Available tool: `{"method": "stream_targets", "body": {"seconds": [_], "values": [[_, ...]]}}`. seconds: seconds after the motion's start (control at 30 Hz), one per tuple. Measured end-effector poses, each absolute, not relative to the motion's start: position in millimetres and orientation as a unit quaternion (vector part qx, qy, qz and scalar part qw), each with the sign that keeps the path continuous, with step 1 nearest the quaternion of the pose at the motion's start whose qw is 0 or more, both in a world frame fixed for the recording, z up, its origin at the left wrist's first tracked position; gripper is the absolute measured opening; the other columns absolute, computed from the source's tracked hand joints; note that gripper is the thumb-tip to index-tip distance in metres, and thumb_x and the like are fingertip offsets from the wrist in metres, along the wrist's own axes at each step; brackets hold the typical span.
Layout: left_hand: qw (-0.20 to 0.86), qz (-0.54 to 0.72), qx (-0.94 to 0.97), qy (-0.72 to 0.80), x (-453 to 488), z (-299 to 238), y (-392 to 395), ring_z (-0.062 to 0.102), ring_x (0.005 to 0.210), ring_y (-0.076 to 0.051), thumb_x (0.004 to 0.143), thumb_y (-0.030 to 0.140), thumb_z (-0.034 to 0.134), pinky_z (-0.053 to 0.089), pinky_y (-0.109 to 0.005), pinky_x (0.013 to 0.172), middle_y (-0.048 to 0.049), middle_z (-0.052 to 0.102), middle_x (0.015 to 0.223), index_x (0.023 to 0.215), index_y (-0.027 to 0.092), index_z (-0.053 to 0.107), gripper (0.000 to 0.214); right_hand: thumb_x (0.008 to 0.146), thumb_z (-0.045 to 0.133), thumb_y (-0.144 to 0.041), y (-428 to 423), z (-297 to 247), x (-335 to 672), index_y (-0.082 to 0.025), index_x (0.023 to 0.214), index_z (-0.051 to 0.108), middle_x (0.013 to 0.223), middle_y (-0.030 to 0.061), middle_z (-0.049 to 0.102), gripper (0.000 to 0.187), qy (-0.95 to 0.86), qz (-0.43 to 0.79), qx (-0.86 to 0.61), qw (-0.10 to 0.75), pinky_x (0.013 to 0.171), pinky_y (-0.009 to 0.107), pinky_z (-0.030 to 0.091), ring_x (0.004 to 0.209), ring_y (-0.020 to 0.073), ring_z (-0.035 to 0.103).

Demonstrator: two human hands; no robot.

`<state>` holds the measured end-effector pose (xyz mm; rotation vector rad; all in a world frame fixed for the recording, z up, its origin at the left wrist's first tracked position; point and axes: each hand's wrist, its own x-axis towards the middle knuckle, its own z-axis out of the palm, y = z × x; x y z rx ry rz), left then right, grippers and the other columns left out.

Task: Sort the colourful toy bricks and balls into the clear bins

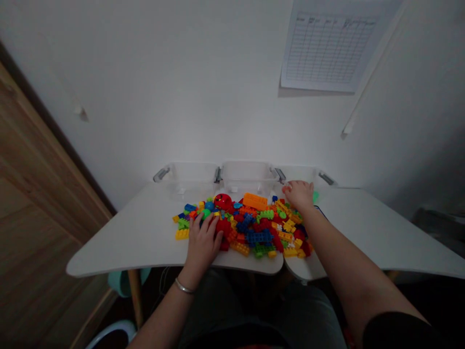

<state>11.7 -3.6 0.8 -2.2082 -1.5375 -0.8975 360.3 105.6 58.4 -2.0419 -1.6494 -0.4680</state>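
My left hand (204, 240) lies on the left part of a pile of colourful toy bricks (257, 237), fingers spread. A green ball-like piece (206, 212) shows by its fingertips, and red pieces (223, 227) lie beside its thumb. My right hand (300, 195) is at the front of the right clear plastic bin (300, 173), beyond the pile's back right edge. Its fingers are curled, with something small and reddish at their tips that I cannot make out. A light green piece (316, 196) appears just right of this hand.
Two more clear bins, the left one (194, 174) and the middle one (249, 172), stand along the wall. The bricks lie across the seam of two white tables (123, 237). A large red piece with a face print (223, 201) and an orange block (255, 201) top the pile.
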Motion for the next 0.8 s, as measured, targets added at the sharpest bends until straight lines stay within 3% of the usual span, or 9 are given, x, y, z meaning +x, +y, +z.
{"method": "stream_targets", "body": {"seconds": [0.1, 0.3, 0.47, 0.8], "values": [[0.144, -0.313, -0.771, -0.536, 11, 1, -3, 0.044, 0.125, -0.035, 0.092, 0.035, 0.047, 0.025, -0.062, 0.111, -0.0096, 0.061, 0.129, 0.126, 0.017, 0.06, 0.041, 0.086, 0.045, -0.03, 103, 56, 360, -0.015, 0.115, 0.063, 0.116, 0.0144, 0.064, 0.038, -0.608, -0.191, -0.748, 0.187, 0.108, 0.056, 0.02, 0.114, 0.0306, 0.05], [0.144, -0.309, -0.774, -0.534, 11, 0, -4, 0.045, 0.123, -0.034, 0.092, 0.035, 0.046, 0.024, -0.062, 0.111, -0.0094, 0.062, 0.129, 0.126, 0.016, 0.06, 0.041, 0.085, 0.046, -0.031, 100, 52, 368, -0.015, 0.122, 0.06, 0.12, 0.015, 0.062, 0.042, -0.637, -0.189, -0.716, 0.214, 0.108, 0.054, 0.022, 0.114, 0.0303, 0.05], [0.144, -0.307, -0.774, -0.535, 11, 0, -3, 0.044, 0.123, -0.034, 0.092, 0.035, 0.045, 0.027, -0.061, 0.11, -0.0096, 0.061, 0.129, 0.126, 0.015, 0.06, 0.042, 0.081, 0.048, -0.026, 90, 52, 364, -0.01, 0.129, 0.051, 0.127, 0.0183, 0.057, 0.051, -0.651, -0.201, -0.668, 0.299, 0.107, 0.054, 0.026, 0.123, 0.0325, 0.043], [0.144, -0.31, -0.771, -0.538, 12, 0, -4, 0.045, 0.124, -0.034, 0.092, 0.035, 0.046, 0.024, -0.062, 0.112, -0.0109, 0.06, 0.131, 0.126, 0.016, 0.06, 0.042, 0.084, 0.048, -0.027, -3, 23, 311, -0.018, 0.133, 0.044, 0.135, 0.0141, 0.049, 0.049, -0.653, -0.244, -0.581, 0.421, 0.11, 0.055, 0.027, 0.128, 0.029, 0.041]]}}
